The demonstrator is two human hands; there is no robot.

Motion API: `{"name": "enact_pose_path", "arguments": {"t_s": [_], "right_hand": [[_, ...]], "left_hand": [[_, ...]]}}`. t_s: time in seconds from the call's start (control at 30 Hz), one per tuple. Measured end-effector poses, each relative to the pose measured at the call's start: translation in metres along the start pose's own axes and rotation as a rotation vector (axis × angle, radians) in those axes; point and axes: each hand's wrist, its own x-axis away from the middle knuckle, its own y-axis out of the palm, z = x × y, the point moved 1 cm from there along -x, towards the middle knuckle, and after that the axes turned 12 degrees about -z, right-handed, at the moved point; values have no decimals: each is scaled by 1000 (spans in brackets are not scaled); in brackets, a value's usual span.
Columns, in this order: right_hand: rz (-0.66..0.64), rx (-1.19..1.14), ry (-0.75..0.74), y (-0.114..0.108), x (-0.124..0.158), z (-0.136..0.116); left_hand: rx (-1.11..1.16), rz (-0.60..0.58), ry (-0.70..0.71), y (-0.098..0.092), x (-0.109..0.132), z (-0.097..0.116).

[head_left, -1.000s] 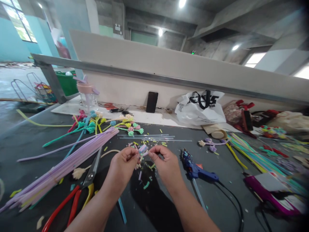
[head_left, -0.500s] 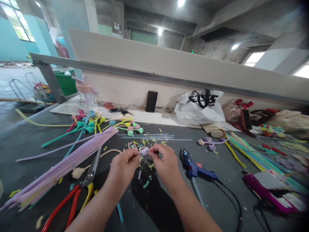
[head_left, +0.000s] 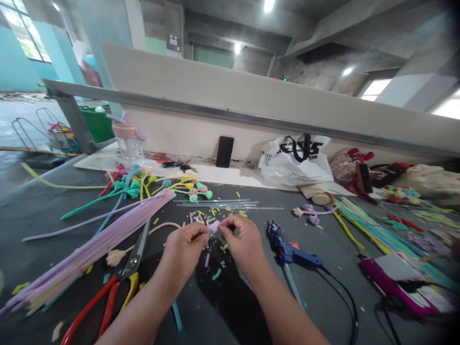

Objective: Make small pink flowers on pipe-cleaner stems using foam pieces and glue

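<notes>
My left hand (head_left: 185,249) and my right hand (head_left: 240,242) meet over the dark table (head_left: 223,306), both pinched on a small lilac pipe-cleaner piece (head_left: 214,225) held between their fingertips. Short coloured offcuts (head_left: 217,274) lie scattered under and beyond the hands. A bundle of lilac pipe cleaners (head_left: 97,244) stretches to the left. Red-handled scissors (head_left: 118,282) lie by my left forearm. A blue glue gun (head_left: 287,249) rests just right of my right hand.
Finished pipe-cleaner flowers (head_left: 158,184) lie at the back left by a pink-lidded cup (head_left: 126,139). A phone (head_left: 224,151) leans on the partition. A white plastic bag (head_left: 296,160), tape roll (head_left: 321,197), coloured pipe cleaners (head_left: 370,227) and a magenta tool (head_left: 398,287) fill the right.
Both hands have drawn slightly closer together and lower, still working the lilac piece. Nothing else on the table has moved.
</notes>
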Motion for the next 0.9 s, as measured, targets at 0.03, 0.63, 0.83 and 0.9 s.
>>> {"name": "enact_pose_path", "arguments": {"t_s": [0.03,0.63,0.83,0.9], "right_hand": [[4,-18,-7,0,0,0],[3,-319,-8,4,1,4],[12,-276,-12,5,2,3],[13,-264,-14,5,2,3]], "left_hand": [[15,-1,-3,0,0,0],[528,-117,-223,2,-3,0],[480,-110,-215,1,-1,3],[471,-106,-220,1,0,5]]}}
